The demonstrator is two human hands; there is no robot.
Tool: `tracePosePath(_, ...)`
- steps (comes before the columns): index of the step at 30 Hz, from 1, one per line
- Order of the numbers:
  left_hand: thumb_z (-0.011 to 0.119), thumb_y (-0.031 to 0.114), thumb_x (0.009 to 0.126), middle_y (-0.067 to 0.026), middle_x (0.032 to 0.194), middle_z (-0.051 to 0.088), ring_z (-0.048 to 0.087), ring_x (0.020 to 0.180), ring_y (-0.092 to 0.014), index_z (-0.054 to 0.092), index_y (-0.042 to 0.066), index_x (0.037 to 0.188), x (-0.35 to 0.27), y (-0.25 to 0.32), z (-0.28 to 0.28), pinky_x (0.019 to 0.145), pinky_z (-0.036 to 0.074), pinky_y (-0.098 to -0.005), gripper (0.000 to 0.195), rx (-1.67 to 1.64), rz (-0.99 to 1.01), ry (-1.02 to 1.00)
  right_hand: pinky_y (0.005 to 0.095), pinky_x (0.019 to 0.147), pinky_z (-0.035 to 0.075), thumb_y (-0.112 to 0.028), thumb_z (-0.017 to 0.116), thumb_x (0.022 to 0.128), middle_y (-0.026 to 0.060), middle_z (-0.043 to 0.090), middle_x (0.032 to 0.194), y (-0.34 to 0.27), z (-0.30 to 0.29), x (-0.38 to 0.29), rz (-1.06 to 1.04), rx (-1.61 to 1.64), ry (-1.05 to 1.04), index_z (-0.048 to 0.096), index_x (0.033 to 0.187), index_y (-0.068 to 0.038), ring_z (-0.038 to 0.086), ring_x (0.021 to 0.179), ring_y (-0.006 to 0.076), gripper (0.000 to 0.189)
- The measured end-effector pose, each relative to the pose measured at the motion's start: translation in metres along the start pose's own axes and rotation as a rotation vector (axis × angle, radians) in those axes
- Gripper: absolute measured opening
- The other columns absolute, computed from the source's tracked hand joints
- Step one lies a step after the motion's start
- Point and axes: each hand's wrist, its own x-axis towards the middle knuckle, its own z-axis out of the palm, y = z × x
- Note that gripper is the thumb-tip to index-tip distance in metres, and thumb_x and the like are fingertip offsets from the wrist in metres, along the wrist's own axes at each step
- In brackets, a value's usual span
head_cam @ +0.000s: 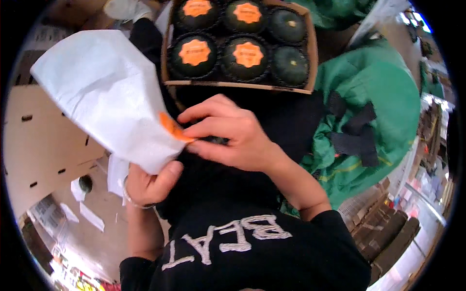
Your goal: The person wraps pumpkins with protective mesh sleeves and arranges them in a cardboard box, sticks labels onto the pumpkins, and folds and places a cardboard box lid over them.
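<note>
My left hand [154,185] grips the lower edge of a white sheet of sticker backing paper [109,83], thumb on top. With fingertips and thumb, my right hand [229,134] pinches an orange sticker [173,127] at the sheet's right corner; part of the sticker still lies against the paper. Beyond my hands is a cardboard box [236,86] of dark green squashes in black netted cups. Several of them bear scalloped orange stickers, such as the near left squash [194,54]. Two squashes in the right column, including the near one [291,65], show bare stems and no sticker.
A green fabric bag [386,83] with black straps lies at the right. Flat cardboard [47,145] with slots stands at the left. Paper scraps [91,216] and a small green squash [85,184] are on the floor. A white shoe [125,9] shows at the top.
</note>
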Motion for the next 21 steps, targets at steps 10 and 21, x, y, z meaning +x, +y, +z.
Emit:
tracePosePath(10, 0.061, 0.005, 0.083, -0.0092, 0.091, 0.064, 0.060, 0.079, -0.013, 0.060, -0.005, 0.096, 0.001, -0.013, 0.032, 0.070, 0.047, -0.0259, 0.017, -0.242, 0.038, 0.555, 0.0299, 0.076, 0.047, -0.002, 0.069, 0.069, 0.0117, 0.062, 0.102, -0.012, 0.017, 0.008, -0.002, 0.006, 0.109, 0.065, 0.093, -0.002, 0.057, 0.090, 0.0237, 0.024)
tracePosePath(21, 0.066, -0.001, 0.073, -0.0084, 0.092, 0.062, 0.060, 0.078, -0.015, 0.056, -0.003, 0.102, -0.019, -0.033, 0.019, 0.069, 0.049, -0.0272, 0.031, -0.295, -0.117, 0.759, 0.0335, 0.074, 0.051, -0.009, 0.065, 0.082, 0.0070, 0.064, 0.087, 0.024, -0.027, -0.010, 0.605, 1.108, 0.653, 0.061, 0.079, -0.003, 0.061, 0.082, 0.0163, 0.008)
